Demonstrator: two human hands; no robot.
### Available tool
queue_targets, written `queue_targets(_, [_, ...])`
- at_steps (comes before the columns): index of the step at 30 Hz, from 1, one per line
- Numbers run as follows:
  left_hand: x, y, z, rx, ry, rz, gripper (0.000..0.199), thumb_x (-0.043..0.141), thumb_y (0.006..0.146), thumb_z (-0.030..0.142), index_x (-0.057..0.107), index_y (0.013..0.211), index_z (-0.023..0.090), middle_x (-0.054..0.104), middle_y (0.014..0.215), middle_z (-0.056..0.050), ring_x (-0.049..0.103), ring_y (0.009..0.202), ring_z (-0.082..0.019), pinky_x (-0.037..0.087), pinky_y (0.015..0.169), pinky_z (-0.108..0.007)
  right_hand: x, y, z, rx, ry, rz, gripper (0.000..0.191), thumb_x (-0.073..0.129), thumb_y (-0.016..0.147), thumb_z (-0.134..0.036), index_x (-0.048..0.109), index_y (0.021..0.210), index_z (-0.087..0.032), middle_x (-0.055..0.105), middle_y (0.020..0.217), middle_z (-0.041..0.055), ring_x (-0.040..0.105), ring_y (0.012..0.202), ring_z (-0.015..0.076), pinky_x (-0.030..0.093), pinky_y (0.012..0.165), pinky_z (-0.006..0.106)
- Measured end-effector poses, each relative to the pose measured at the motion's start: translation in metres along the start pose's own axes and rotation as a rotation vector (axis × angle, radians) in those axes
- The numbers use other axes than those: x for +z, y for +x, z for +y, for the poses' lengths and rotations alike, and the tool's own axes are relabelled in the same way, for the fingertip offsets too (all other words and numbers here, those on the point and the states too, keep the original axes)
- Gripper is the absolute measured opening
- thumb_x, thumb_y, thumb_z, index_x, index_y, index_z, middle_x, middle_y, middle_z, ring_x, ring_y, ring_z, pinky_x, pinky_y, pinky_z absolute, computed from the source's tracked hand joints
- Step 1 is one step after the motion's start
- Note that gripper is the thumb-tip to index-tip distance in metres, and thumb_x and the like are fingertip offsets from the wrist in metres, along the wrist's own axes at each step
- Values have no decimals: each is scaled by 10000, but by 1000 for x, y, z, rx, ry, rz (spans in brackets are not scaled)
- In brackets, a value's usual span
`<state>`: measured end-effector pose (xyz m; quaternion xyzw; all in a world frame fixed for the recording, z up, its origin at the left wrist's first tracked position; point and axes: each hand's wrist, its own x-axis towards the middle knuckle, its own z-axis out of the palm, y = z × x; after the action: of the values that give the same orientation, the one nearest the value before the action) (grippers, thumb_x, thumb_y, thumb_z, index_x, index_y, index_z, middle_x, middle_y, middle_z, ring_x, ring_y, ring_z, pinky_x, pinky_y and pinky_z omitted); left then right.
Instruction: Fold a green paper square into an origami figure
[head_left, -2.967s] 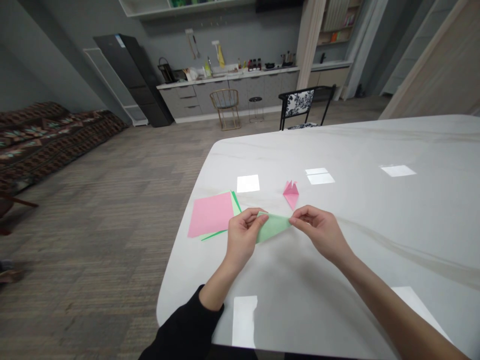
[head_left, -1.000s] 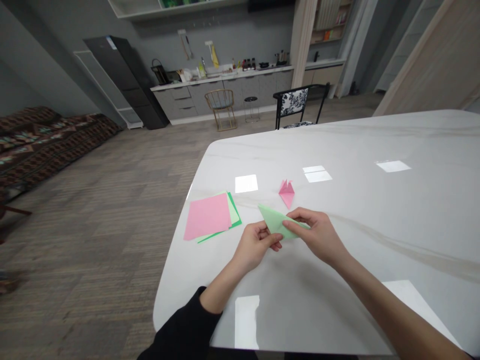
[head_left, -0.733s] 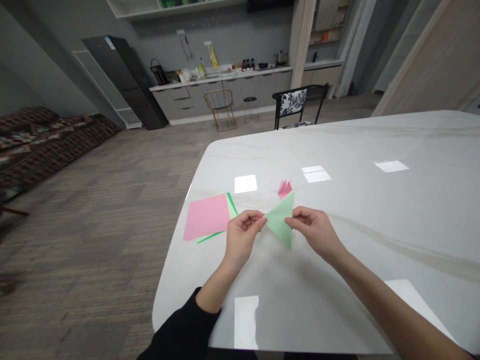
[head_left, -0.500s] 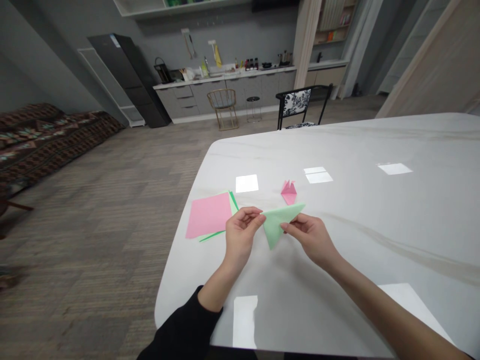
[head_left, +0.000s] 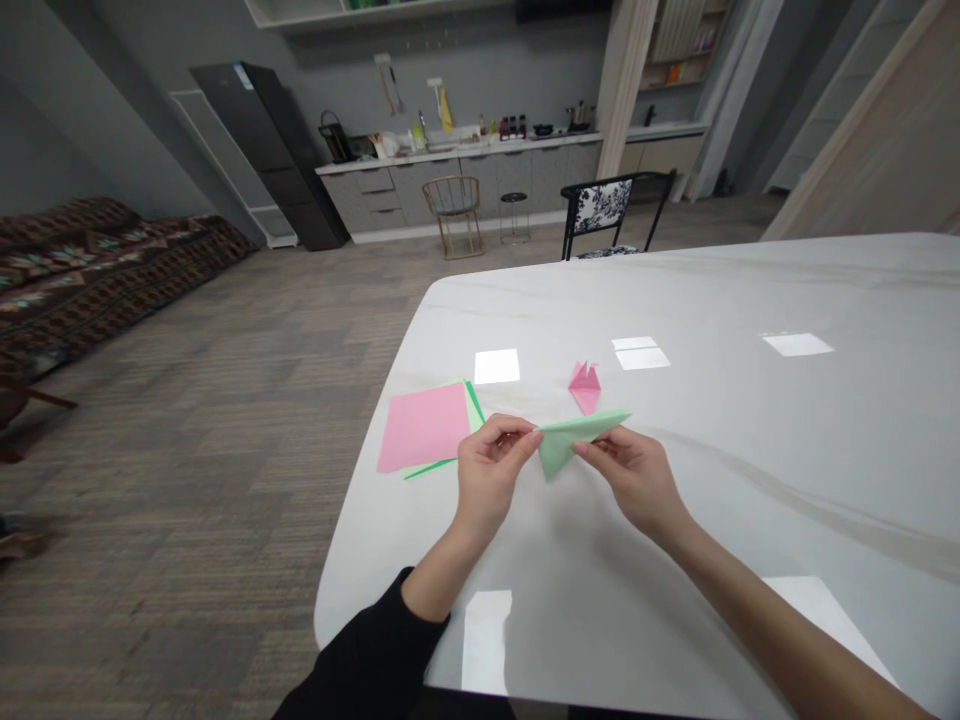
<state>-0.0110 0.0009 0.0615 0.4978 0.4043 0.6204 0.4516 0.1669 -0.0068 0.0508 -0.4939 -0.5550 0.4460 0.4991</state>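
A folded light green paper [head_left: 561, 446], roughly triangular with one corner pointing down, is held between both hands above the table. My left hand [head_left: 495, 468] pinches its left corner between thumb and fingers. On the other side, my right hand [head_left: 631, 474] grips the paper's right part, its thumb in front and fingers behind. Just beyond the green paper, a folded pink paper piece [head_left: 585, 388] rests on the table. Left of my left hand lies a stack of square sheets, a pink sheet [head_left: 424, 426] on top and green edges showing beneath.
The white marbled table [head_left: 750, 440] reaches far to the right, its rounded left edge near the sheets. A black-framed chair [head_left: 604, 208] stands behind its far edge. Farther back are a gold chair [head_left: 453, 200], a stool [head_left: 514, 205] and a kitchen counter [head_left: 420, 156].
The green paper has tilted, so its face looks narrower and its lower corner sits higher. Both hands still grip it. The whole view has shifted slightly.
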Motion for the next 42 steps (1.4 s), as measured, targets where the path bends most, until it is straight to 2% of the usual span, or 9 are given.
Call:
queue_targets(9, [-2,0,-5,-97,-22,-14,129,728,777,287,700,817,168,644,795,-27,569,745,-134,458,709,-255,3,-2,0,30,106,-46,202,722,801,-395,719,861,-202,712,834,44,642,825,220,506,784,353])
queue_targets(15, [0,2,-5,-168,24,29,161,759,738,308,716,745,154,644,676,-14,534,635,-114,447,640,-249,5,-3,4,41,107,-52,220,731,782,-413,725,835,-200,722,827,49,658,836,240,525,815,387])
queue_targets(18, [2,0,-3,-182,0,-12,138,764,735,287,726,747,155,661,697,-22,539,649,-115,454,649,-248,7,-4,2,99,176,-55,282,761,739,-434,742,883,-193,745,873,71,676,852,268,538,796,403])
queue_targets(24, [8,-7,0,-200,-10,-126,154,747,761,296,716,753,145,649,692,-24,530,640,-110,454,639,-244,11,-8,3,177,246,-41,251,795,706,-413,763,790,-178,763,833,72,685,780,255,524,682,340])
queue_targets(29, [10,-7,0,-279,23,-191,229,754,747,351,686,730,133,604,656,-10,486,584,-92,388,557,-225,13,-8,6,194,239,-29,269,806,689,-416,764,779,-167,763,818,71,681,762,256,515,666,335])
queue_targets(33, [8,-5,-3,-273,24,-165,258,745,750,374,654,704,136,539,583,17,443,537,-80,340,521,-220,13,-6,5,198,253,-29,278,800,695,-420,749,793,-165,742,792,55,656,745,231,502,670,327])
queue_targets(36, [4,-2,-8,-288,-20,-90,293,756,730,403,625,693,143,485,537,39,411,502,-70,307,497,-214,12,-3,4,164,239,-34,236,772,733,-397,698,724,-173,676,710,23,611,709,193,478,667,310])
queue_targets(39, [0,2,-10,-303,-5,-62,340,768,706,446,617,700,142,403,506,67,329,455,-46,236,453,-201,8,-1,5,86,139,-8,253,739,777,-364,616,650,-184,576,632,-8,531,624,149,427,599,288])
queue_targets(42, [-3,5,-7,-383,9,-87,411,693,756,541,625,735,137,345,458,83,261,391,-35,169,405,-199,2,0,5,-162,-71,40,196,688,835,-292,609,683,-195,572,675,0,523,649,150,421,617,298])
